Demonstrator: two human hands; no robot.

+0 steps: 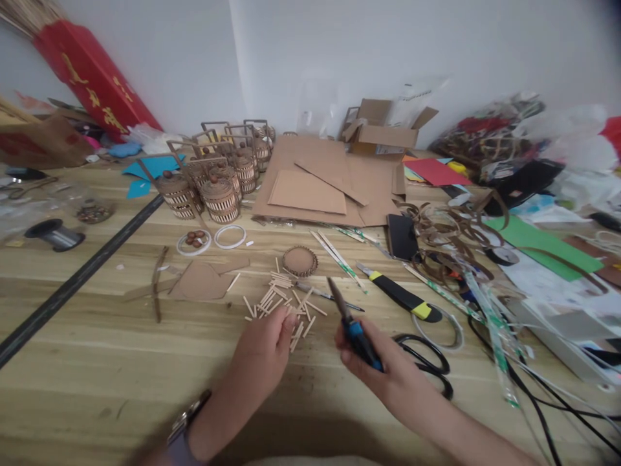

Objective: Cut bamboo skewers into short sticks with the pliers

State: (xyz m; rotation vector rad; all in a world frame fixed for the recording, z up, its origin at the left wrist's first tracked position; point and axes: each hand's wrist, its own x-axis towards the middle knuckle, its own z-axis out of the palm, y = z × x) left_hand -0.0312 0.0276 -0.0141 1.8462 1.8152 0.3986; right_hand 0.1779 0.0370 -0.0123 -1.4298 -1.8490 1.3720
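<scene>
My left hand [266, 336] is closed, thumb pressed to the fingers, over a scatter of short wooden sticks [279, 281]; what it pinches is hidden. In my right hand [371, 356] is a pointed tool [358, 335] with a dark metal tip and a black-and-blue handle, its tip directed up and away; whether it is pliers I cannot tell. Just beyond the sticks lies a round cardboard disc [299, 261] with a dark ridged rim. A pen [334, 298] rests between the sticks and the tool.
Right of my hands lie a yellow-and-black utility knife [405, 294], black-handled scissors [429, 356], a tape roll [453, 333] and tangled brown strips [436, 233]. Small lidded baskets [220, 199] and cardboard sheets [310, 194] stand farther back. Cut cardboard [201, 280] lies left.
</scene>
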